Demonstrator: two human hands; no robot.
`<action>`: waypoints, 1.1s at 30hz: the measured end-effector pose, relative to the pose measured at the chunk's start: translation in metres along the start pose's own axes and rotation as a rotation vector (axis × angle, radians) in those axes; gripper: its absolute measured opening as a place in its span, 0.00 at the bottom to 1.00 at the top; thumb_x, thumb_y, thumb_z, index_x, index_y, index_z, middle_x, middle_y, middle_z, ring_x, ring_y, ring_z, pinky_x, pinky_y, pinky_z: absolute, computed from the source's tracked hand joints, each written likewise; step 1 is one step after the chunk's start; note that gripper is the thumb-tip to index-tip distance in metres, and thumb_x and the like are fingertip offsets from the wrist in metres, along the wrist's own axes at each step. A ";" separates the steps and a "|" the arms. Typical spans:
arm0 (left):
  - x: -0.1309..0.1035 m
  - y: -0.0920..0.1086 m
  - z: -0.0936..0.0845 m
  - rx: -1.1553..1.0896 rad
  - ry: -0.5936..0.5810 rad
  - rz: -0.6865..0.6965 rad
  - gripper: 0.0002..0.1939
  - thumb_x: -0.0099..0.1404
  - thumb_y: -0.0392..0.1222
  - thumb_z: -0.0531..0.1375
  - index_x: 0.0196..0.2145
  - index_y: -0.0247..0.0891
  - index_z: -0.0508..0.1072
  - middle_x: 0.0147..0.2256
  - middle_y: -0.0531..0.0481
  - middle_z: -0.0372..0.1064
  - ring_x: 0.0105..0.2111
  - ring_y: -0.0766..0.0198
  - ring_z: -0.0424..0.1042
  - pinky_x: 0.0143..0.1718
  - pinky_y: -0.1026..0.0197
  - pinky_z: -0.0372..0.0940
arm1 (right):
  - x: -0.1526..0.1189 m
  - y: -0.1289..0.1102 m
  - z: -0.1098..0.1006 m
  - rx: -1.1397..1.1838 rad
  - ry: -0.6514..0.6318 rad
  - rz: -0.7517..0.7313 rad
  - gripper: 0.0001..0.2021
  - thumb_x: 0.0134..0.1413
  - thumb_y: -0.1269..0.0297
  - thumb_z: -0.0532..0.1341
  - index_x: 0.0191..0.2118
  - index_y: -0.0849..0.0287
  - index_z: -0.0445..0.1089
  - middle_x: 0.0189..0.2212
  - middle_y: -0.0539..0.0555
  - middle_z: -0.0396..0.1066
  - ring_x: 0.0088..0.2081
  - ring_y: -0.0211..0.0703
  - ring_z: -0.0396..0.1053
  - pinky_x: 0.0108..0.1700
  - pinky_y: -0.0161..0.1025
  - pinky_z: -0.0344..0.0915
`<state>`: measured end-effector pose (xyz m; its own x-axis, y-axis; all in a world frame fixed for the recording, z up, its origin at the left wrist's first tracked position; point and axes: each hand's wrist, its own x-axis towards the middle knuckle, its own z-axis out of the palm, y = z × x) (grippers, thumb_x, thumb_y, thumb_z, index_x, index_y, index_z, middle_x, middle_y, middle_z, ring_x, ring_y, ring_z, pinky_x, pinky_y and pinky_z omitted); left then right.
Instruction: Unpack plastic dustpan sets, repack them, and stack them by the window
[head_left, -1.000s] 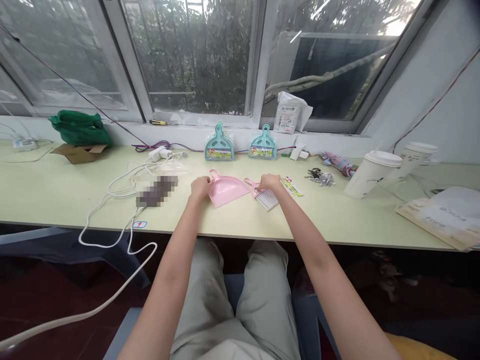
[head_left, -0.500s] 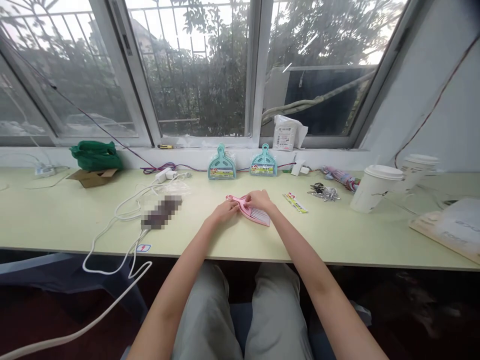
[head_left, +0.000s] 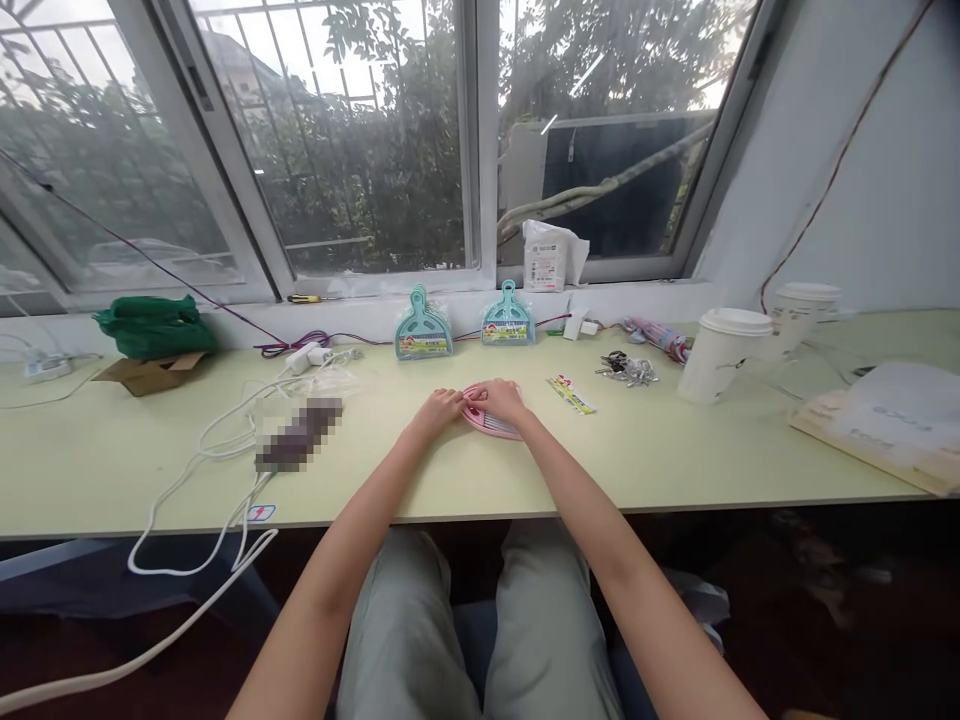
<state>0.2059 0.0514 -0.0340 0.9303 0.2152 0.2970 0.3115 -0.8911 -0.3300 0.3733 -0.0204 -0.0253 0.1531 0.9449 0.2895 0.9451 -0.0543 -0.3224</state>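
A pink mini dustpan with a small brush lies on the pale green table in front of me, its pale bristles pointing to the right. My left hand has its fingers closed around the handle end, which it mostly hides. Over the upper part of the set, my right hand pinches the pink brush with its fingertips. A printed label strip lies flat just right of my right hand. Two teal dustpan sets in clear wrap, a left one and a right one, lean against the wall behind.
White cables and a blurred dark patch are on the left, near a green bag on cardboard. Keys, white lidded cups and a plastic-covered board sit on the right. The table's front edge is close to my forearms.
The view has shifted a little to the right. My left hand has closed further around the handle end, and the pink set has turned, its bristle end now lying flatter.
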 end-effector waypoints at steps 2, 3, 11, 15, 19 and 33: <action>0.008 0.002 0.001 -0.042 -0.026 -0.054 0.14 0.65 0.30 0.50 0.44 0.34 0.73 0.39 0.39 0.69 0.39 0.56 0.69 0.43 0.55 0.59 | 0.001 0.000 -0.003 -0.026 -0.022 0.008 0.12 0.57 0.51 0.59 0.39 0.45 0.78 0.41 0.51 0.78 0.46 0.46 0.69 0.46 0.37 0.57; 0.012 0.002 0.001 -0.073 -0.038 -0.080 0.14 0.65 0.30 0.50 0.42 0.34 0.74 0.38 0.39 0.70 0.39 0.55 0.69 0.43 0.55 0.59 | 0.002 0.000 -0.005 -0.042 -0.033 0.012 0.12 0.57 0.51 0.58 0.39 0.45 0.78 0.40 0.51 0.78 0.45 0.45 0.70 0.45 0.36 0.57; 0.030 0.009 0.000 -0.526 -0.007 -0.301 0.10 0.59 0.26 0.55 0.27 0.37 0.72 0.32 0.40 0.69 0.40 0.53 0.70 0.49 0.54 0.56 | 0.002 -0.002 -0.017 -0.139 -0.140 0.055 0.12 0.57 0.56 0.57 0.36 0.49 0.78 0.36 0.53 0.78 0.41 0.42 0.72 0.39 0.33 0.57; 0.034 0.014 -0.005 -0.574 -0.039 -0.336 0.10 0.59 0.27 0.55 0.29 0.38 0.73 0.29 0.41 0.69 0.42 0.50 0.70 0.50 0.53 0.56 | 0.004 -0.007 -0.024 -0.216 -0.170 0.040 0.10 0.55 0.60 0.58 0.35 0.52 0.78 0.37 0.55 0.78 0.41 0.44 0.72 0.41 0.35 0.58; 0.037 0.021 -0.007 -0.573 -0.083 -0.329 0.10 0.60 0.29 0.53 0.31 0.36 0.74 0.29 0.39 0.70 0.44 0.47 0.69 0.50 0.51 0.56 | 0.011 -0.010 -0.032 -0.275 -0.229 0.034 0.08 0.50 0.67 0.62 0.36 0.56 0.78 0.40 0.59 0.77 0.43 0.47 0.73 0.44 0.37 0.59; 0.039 0.013 0.007 -1.500 0.337 -0.872 0.24 0.63 0.52 0.56 0.52 0.36 0.67 0.46 0.38 0.70 0.46 0.53 0.71 0.48 0.53 0.65 | 0.012 0.011 -0.005 0.198 0.186 0.217 0.15 0.56 0.58 0.57 0.45 0.56 0.74 0.47 0.53 0.75 0.47 0.41 0.71 0.47 0.31 0.63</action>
<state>0.2474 0.0506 -0.0333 0.4689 0.8721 0.1399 0.0401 -0.1793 0.9830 0.3870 -0.0113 -0.0208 0.4114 0.8423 0.3482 0.8131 -0.1665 -0.5579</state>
